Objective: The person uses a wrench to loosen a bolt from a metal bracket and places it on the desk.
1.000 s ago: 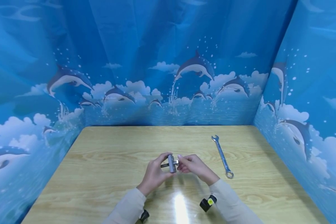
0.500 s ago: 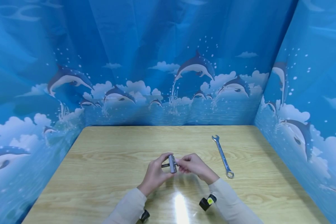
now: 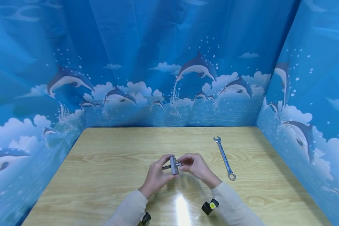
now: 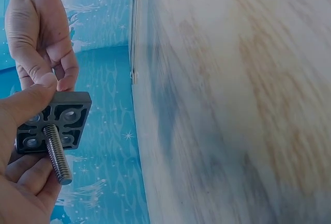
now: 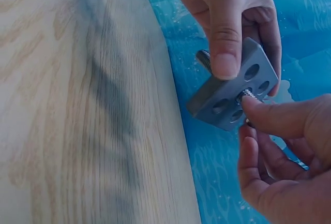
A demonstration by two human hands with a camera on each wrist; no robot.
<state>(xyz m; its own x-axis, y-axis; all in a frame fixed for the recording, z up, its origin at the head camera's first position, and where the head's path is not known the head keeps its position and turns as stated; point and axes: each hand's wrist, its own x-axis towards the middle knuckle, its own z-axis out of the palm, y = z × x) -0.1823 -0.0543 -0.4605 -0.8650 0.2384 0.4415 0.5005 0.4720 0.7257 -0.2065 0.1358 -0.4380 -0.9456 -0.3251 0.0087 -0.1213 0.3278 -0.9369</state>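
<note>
My left hand point(image 3: 156, 176) holds a grey square plate point(image 3: 174, 166) by its edges, thumb on one side and fingers on the other, above the table. Several round holes show on the plate's face in the right wrist view. A threaded bolt point(image 4: 58, 154) passes through the plate's middle, its long shank sticking out on the left-hand side. At its other end, close to the plate, my right hand point(image 3: 197, 169) pinches the bolt between thumb and fingers. The right thumb point(image 5: 279, 116) partly hides that end of the bolt.
A combination wrench point(image 3: 224, 158) lies on the wooden table point(image 3: 115, 153) to the right of my hands. Blue dolphin-print curtains point(image 3: 158, 47) enclose the table at the back and sides. Dark wrist cameras point(image 3: 210, 206) sit at both sleeves.
The right-hand fingers have shifted around the bolt's end, the thumb now lower and the fingers more arched. My left hand and the plate stay almost in place; the wrench has not moved.
</note>
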